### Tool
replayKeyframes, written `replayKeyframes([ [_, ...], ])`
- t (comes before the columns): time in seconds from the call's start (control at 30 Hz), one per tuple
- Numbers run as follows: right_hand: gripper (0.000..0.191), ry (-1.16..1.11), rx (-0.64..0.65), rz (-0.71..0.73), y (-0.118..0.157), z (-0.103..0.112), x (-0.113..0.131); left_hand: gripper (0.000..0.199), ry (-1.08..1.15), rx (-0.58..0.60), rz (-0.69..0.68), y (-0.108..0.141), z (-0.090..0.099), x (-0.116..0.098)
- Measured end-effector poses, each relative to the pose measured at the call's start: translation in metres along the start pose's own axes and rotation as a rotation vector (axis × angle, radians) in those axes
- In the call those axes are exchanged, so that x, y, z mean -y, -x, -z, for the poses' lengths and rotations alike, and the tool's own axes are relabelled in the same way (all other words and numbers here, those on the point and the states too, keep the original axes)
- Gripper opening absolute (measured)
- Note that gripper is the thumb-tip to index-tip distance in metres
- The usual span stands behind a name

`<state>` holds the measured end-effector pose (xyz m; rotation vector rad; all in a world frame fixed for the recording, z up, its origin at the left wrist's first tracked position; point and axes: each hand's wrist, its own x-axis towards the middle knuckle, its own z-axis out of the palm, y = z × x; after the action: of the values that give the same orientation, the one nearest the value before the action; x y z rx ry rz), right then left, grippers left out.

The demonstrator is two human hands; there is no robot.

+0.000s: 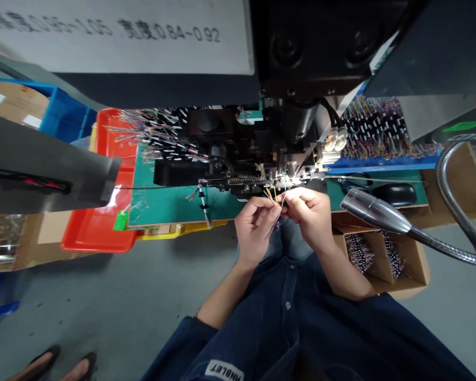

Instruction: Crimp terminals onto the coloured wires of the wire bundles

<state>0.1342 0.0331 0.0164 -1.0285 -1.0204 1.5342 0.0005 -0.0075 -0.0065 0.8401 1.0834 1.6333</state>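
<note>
My left hand [257,225] pinches a small bundle of thin coloured wires [270,197], their ends fanned out above the fingertips. Close beside it, my right hand [310,214] has its thumb and forefinger closed on a single pale wire [284,197] of that bundle. Both hands are just in front of the crimping machine [289,169], whose lit working point lies right above the fingertips. A metal terminal strip [162,187] runs into the machine from the left. The lower part of the bundle is partly hidden by my hands.
One short cable [203,203] lies on the green mat [170,209]. Red trays [99,227] stand left, with cable piles [162,132] behind. At right are a gooseneck lamp [376,210], a black mouse [394,194], and a divided cardboard box [414,264] of cables. A person's feet [79,368] show lower left.
</note>
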Motion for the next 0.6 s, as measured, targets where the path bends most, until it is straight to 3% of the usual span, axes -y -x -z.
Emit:
replayKeyframes([
  [0.3, 0.032, -0.084, -0.054, -0.073, -0.0044, -0.0078, 0.005, 0.026, 0.038, -0.039, -0.002, -0.0029, -0.0042, -0.0032],
  [0.6, 0.032, -0.024, -0.082, -0.081, -0.0041, -0.0089, 0.0064, 0.026, 0.049, -0.044, 0.0, -0.0029, -0.0028, -0.0009],
])
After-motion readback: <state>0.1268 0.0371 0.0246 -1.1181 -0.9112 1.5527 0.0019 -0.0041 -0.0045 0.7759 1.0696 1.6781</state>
